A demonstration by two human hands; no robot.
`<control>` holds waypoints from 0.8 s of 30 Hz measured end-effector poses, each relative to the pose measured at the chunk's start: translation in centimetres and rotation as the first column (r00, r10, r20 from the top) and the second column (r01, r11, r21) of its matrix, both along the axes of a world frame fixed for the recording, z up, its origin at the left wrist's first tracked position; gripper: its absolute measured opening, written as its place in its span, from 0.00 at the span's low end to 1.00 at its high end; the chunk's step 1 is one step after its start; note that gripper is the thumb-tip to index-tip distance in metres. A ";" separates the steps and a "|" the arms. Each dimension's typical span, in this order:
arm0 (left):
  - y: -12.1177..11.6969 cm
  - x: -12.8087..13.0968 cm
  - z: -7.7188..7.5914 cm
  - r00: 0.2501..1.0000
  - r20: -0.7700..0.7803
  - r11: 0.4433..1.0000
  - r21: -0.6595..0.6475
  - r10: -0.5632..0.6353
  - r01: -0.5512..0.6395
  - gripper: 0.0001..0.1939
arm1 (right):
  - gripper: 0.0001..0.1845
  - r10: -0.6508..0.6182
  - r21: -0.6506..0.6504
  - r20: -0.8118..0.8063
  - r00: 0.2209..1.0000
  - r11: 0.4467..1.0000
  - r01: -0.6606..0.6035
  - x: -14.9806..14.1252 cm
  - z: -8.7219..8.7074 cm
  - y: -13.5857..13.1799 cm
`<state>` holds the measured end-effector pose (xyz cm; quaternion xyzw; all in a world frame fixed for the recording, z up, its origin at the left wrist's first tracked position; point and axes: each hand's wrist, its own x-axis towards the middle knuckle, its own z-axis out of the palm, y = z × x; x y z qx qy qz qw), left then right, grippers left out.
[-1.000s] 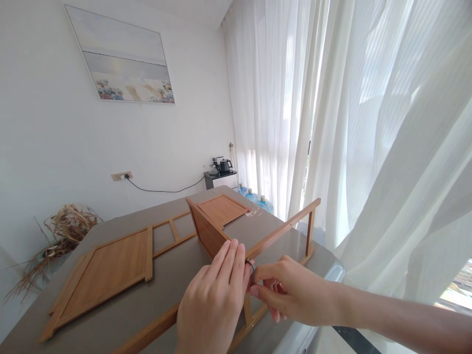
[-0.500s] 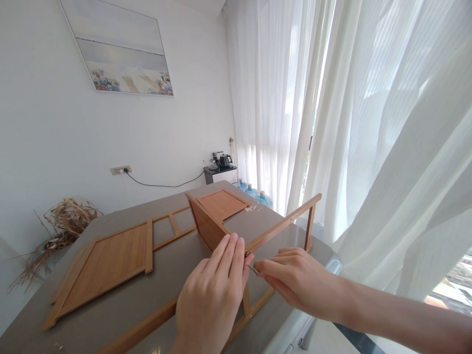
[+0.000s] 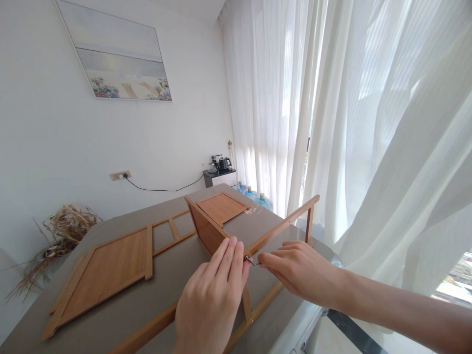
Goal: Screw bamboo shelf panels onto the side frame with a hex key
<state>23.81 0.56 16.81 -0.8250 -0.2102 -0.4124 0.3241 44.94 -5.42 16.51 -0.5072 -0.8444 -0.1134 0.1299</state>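
My left hand (image 3: 212, 297) lies over the near end of an upright wooden frame (image 3: 283, 227), fingers pressed together on the corner where a standing wooden panel (image 3: 204, 230) meets it. My right hand (image 3: 297, 268) pinches a small metal hex key (image 3: 251, 260) whose tip sits at that corner joint. The frame's top rail runs off to the right towards the curtain. The joint itself is hidden behind my left fingers.
A flat wooden panel with a ladder-like frame (image 3: 106, 265) lies on the grey table (image 3: 173, 275) to the left. White curtains (image 3: 368, 123) hang close on the right past the table edge. Dried grass (image 3: 59, 236), a wall socket, a kettle stand and water bottles are beyond.
My right hand has turned from palm-down under the rail to level with it, swinging the hex key round at the joint. My left hand has stayed on the corner.
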 end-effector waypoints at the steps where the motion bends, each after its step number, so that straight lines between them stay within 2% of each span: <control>1: 0.0 0.0 0.0 1.000 -0.001 1.000 0.001 0.000 0.000 0.13 | 0.09 -0.004 0.000 0.009 1.000 1.000 0.004 0.0 0.1 0.0; 8: -0.1 -0.1 -0.1 1.000 0.009 1.000 0.009 0.003 -0.004 0.13 | 0.08 -0.019 0.022 0.038 0.999 1.000 0.018 -0.4 0.9 -0.5; 24: -0.1 -0.2 -0.1 0.999 -0.031 1.000 -0.004 0.024 -0.024 0.14 | 0.10 -0.013 0.104 0.099 0.995 0.995 0.003 0.0 1.3 -0.3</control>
